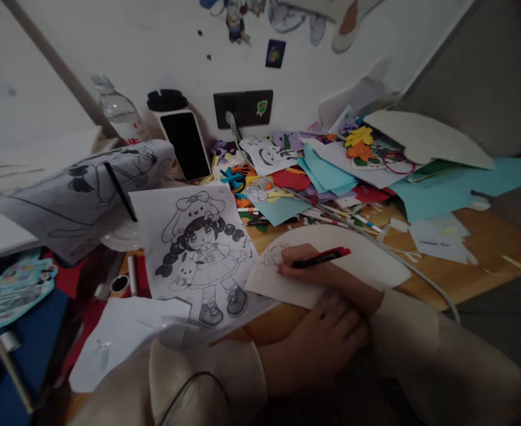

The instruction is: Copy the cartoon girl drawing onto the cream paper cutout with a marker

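while a black pen (320, 258) with a red end is pinched firmly in the right hand (298, 261), its writing tip is hidden by that hand. beneath it, the rounded white paper (362, 254) is laid on the wooden table (500, 236), and the faint sketch (271, 254) at its left end is partly covered and hard to make out. the left hand (317, 349) is placed just below the right wrist; its grip cannot be told, as its fingertips are lost in shadow. farther left, a white sheet (122, 337) is partly covered by the left sleeve (242, 367).
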A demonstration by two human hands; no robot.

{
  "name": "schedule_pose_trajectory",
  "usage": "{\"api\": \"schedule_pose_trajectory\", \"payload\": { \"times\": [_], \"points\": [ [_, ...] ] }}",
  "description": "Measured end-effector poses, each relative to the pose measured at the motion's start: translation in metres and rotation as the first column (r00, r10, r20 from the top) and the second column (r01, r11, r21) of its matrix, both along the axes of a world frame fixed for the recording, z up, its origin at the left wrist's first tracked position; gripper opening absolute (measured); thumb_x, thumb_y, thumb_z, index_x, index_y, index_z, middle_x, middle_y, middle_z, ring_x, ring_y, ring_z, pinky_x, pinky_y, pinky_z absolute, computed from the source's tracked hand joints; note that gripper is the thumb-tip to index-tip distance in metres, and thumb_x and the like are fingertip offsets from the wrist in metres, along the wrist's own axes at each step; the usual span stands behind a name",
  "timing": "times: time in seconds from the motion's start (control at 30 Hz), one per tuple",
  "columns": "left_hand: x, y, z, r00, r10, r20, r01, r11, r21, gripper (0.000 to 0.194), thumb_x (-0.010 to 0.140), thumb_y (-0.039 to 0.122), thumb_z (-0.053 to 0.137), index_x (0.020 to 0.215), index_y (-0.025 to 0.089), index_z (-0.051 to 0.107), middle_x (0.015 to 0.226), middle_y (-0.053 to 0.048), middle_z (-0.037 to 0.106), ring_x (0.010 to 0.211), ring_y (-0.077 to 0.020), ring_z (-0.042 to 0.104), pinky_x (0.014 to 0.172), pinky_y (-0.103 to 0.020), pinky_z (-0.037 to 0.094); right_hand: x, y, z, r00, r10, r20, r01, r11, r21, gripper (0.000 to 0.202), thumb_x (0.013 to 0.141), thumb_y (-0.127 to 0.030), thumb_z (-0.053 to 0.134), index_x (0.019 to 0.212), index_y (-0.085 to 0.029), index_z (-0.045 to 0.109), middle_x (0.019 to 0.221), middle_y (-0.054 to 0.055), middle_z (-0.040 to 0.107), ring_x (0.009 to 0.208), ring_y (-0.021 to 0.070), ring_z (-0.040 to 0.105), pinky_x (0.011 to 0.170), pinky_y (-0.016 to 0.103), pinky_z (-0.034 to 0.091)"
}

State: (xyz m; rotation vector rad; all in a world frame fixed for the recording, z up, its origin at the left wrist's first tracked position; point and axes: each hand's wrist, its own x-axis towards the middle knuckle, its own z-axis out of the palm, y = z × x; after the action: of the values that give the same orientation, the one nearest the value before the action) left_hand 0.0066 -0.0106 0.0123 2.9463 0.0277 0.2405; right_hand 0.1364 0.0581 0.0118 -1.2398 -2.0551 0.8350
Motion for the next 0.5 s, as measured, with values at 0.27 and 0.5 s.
{"api": "schedule_pose_trajectory", "payload": {
  "times": [0.27, 0.5],
  "points": [
    [-0.0003, 0.0001, 0.0011, 1.000, -0.003, -0.001, 0.003, 1.000, -0.006, 0.061, 0.081, 0.033, 0.044, 0.134, 0.008, 0.029, 0.141, -0.014, 0.032, 0.135, -0.0292, 0.022, 0.113, -0.049, 0.008, -0.0019, -0.0020, 0.0076, 0.998, -0.048, 0.034, 0.049, 0.998, -0.029, 0.028, 0.080, -0.020, 0.046, 0.056, -0.019, 0.031, 0.055, -0.003, 0.036, 0.053, 0.0107, 0.034, 0.051, 0.026, 0.026],
    [-0.0007, 0.0012, 0.0023, 1.000, -0.004, 0.003, 0.004, 1.000, -0.027, 0.060, 0.081, 0.032, 0.043, 0.134, 0.007, 0.030, 0.140, -0.014, 0.034, 0.134, -0.0290, 0.023, 0.114, -0.048, 0.007, -0.0014, -0.0022, 0.0033, 0.999, 0.001, 0.043, 0.001, 0.999, -0.041, 0.030, 0.080, -0.023, 0.047, 0.056, -0.019, 0.030, 0.054, -0.003, 0.034, 0.054, 0.0106, 0.033, 0.052, 0.027, 0.027]
  ]
}}
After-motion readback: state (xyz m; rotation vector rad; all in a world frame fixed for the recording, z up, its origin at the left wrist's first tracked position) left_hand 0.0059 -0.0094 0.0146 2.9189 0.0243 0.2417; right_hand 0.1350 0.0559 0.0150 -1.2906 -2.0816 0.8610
